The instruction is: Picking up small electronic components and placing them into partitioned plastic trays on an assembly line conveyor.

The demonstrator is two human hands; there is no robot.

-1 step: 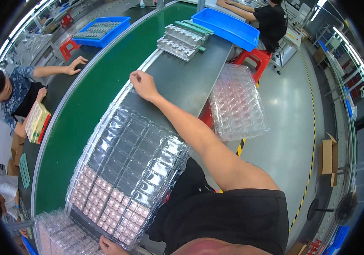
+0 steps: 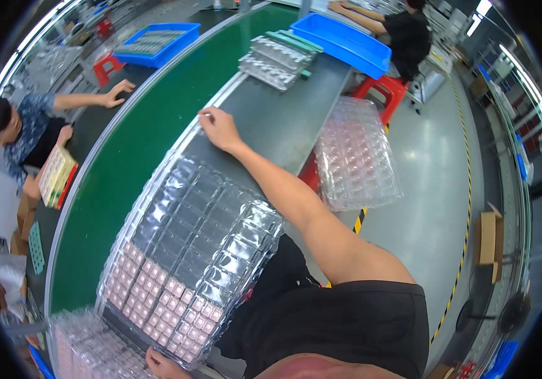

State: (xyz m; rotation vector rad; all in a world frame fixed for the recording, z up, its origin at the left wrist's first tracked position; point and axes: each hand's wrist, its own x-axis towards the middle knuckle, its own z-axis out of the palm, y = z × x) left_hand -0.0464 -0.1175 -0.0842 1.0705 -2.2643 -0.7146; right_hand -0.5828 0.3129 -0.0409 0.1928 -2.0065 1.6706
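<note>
— Where are the hands?

— The right hand (image 2: 219,128) reaches far out across the grey table (image 2: 283,123), resting flat near its edge by the green conveyor belt (image 2: 138,158), fingers released and grasping nothing. The left hand (image 2: 164,365) sits at the table's near edge, fingers curled on the near rim of the clear blister tray (image 2: 188,246).

— And the tray itself?

— It lies flat along the table between the two hands. Its near rows hold pinkish parts; the far rows look empty.

— Anything else about?

— A second stack of clear trays (image 2: 354,155) hangs off the table's right edge. Grey trays (image 2: 277,60) and a blue bin (image 2: 340,41) sit at the far end. Another person's hand (image 2: 116,95) rests across the belt.
</note>
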